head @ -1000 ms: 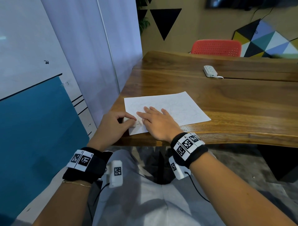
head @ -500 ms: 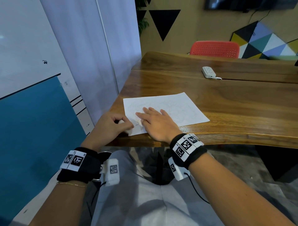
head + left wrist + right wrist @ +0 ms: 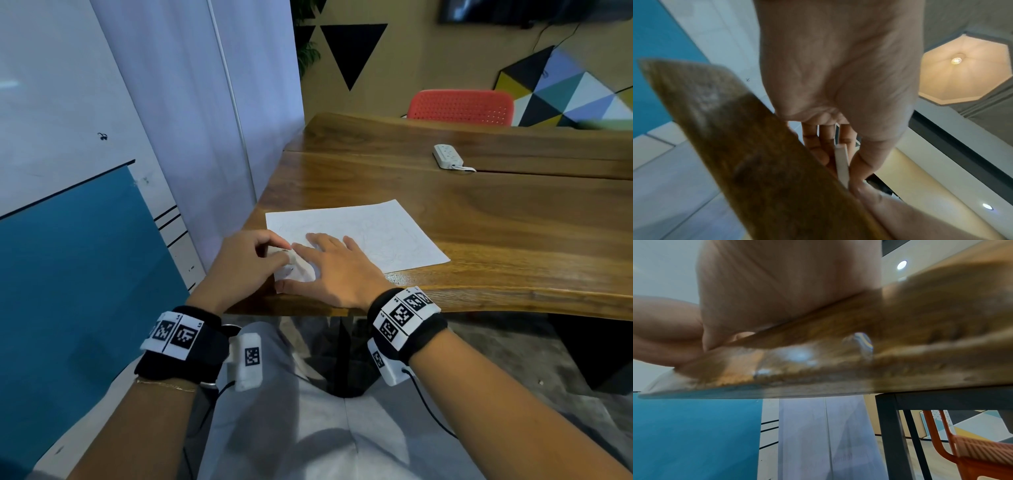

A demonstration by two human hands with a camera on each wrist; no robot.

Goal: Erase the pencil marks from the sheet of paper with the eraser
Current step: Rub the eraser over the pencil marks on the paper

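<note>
A white sheet of paper [image 3: 359, 233] with faint pencil lines lies at the near left corner of the wooden table [image 3: 479, 219]. My left hand [image 3: 253, 260] pinches a white eraser [image 3: 841, 164] between thumb and fingers at the sheet's near left corner; in the head view the fingers mostly hide the eraser [image 3: 286, 255]. My right hand [image 3: 329, 270] lies flat on the paper with fingers spread, holding the sheet down just right of the eraser. The paper's near left part looks slightly rumpled between the hands.
A white power strip [image 3: 448, 156] lies on the far part of the table. A red chair [image 3: 460, 108] stands behind the table. A white and blue wall [image 3: 85, 205] runs close along the left. The table's near edge [image 3: 479, 301] passes under my wrists.
My left hand has slid the eraser a little back and forth at the sheet's near left corner. The right hand stays flat on the paper.
</note>
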